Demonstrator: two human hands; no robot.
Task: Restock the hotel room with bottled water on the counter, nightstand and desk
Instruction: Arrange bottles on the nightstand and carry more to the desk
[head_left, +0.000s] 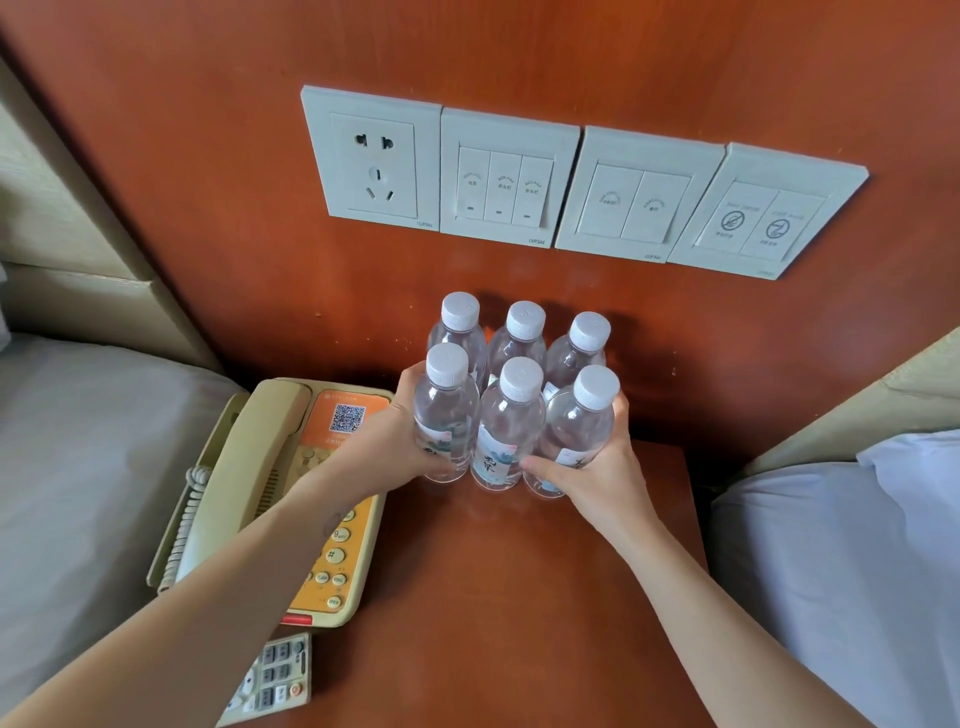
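A reddish-brown wooden wall panel (218, 218) fills the back of the view, and everything else can be placed against the cluster of water bottles standing at its foot. Left of the bottles lies a bed with grey sheets (78, 467); right of them lies another bed with pale bedding (841, 561). The bottles rest on a wooden nightstand, the bench (519, 597), toward its back edge near the wall panel. Above the bottles, a row of four white wall plates (571, 187) is mounted on the panel: a power socket at the left end, switch plates beside it. Left of the bottles, on the bench, sits a beige and orange telephone (291, 493) with its handset in the cradle. Nearer the camera than the phone, a remote control (270, 680) lies at the bench edge.

The six water bottles (511, 410) stand upright in two rows of three, white caps on, touching one another. The left hand (400, 436) wraps around the front left bottle, fingers curled on its side. The right hand (602, 462) wraps around the front right bottle, thumb across its label. Both hands press inward on the cluster.
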